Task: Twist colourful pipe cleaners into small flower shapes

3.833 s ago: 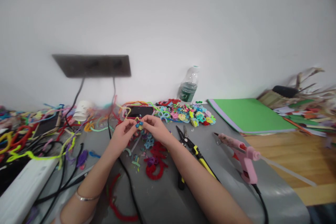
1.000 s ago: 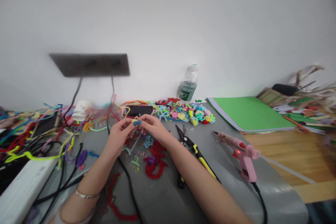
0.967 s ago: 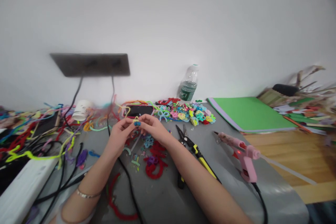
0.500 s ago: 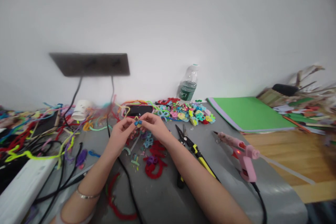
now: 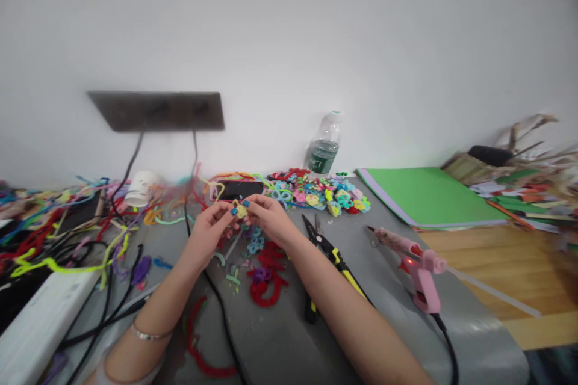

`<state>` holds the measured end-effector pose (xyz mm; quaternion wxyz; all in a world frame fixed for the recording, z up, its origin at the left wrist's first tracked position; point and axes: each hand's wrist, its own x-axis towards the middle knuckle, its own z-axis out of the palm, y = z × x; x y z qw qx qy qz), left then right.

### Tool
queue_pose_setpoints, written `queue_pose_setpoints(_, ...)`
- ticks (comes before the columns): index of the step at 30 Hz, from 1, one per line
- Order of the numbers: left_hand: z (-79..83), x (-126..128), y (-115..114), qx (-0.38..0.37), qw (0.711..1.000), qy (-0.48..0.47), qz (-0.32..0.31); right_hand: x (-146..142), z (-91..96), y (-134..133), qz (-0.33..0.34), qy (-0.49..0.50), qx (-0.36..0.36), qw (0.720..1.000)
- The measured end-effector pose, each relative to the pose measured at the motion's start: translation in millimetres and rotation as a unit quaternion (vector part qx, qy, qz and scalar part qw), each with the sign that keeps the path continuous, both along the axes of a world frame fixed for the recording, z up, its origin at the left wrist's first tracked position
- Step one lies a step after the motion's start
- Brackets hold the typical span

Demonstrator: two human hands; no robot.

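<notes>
Between my fingertips is a small pale-yellow pipe-cleaner flower (image 5: 241, 212), its fuzzy loops partly covered by the fingers. My left hand (image 5: 212, 227) pinches it from the left, thumb pressed near its edge. From the other side my right hand (image 5: 270, 220) also grips it with thumb and forefinger. Below the hands, light-blue pipe-cleaner flowers (image 5: 255, 243) and a curled red pipe cleaner (image 5: 266, 292) lie on the grey table. A dark phone (image 5: 238, 190) lies just behind the fingers.
A pink glue gun (image 5: 418, 264) with a red light rests on the right, near yellow-black pliers (image 5: 336, 255). A bottle (image 5: 325, 147) stands behind heaped colourful flowers (image 5: 334, 192). Green sheets (image 5: 428, 195) lie farther right. Black cables (image 5: 221, 307), loose pipe cleaners and a paper cup (image 5: 141, 189) occupy the left.
The fingertips have spread slightly apart, and the right thumb has shifted up and right. More of the yellow flower shows between them now. Objects on the table stay in place.
</notes>
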<state>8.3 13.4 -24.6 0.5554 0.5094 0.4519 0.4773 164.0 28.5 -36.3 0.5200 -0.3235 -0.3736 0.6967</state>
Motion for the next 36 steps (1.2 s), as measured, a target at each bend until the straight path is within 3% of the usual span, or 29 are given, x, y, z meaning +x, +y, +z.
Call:
queue_pose_setpoints(5, 3.1, 1.4, 0.0, 0.006, 1.000, -0.004, 0.020, 0.8, 3.1, -2.0, 0.018, -0.006, 0.003, 1.000)
queue_pose_setpoints(9, 2.3, -2.5, 0.8, 0.089, 0.994, 0.058, 0.029, 0.5, 3.2, -1.6, 0.022, -0.018, 0.005, 1.000)
queue_pose_setpoints(14, -0.6, -8.6, 1.1, 0.242, 0.951, 0.185, 0.056, 0.8, 1.9, -0.9, 0.025, -0.019, 0.015, 0.999)
queue_pose_setpoints(18, 0.0, -10.5, 0.3, 0.308, 0.917, 0.245, 0.068, 0.0, -0.7, 0.2, 0.013, -0.027, 0.023, 0.999)
queue_pose_setpoints(36, 1.4, -7.1, -0.9, 0.324, 0.907, 0.251, 0.092, -2.0, 1.2, -2.1, 0.014, -0.007, 0.040, 0.999)
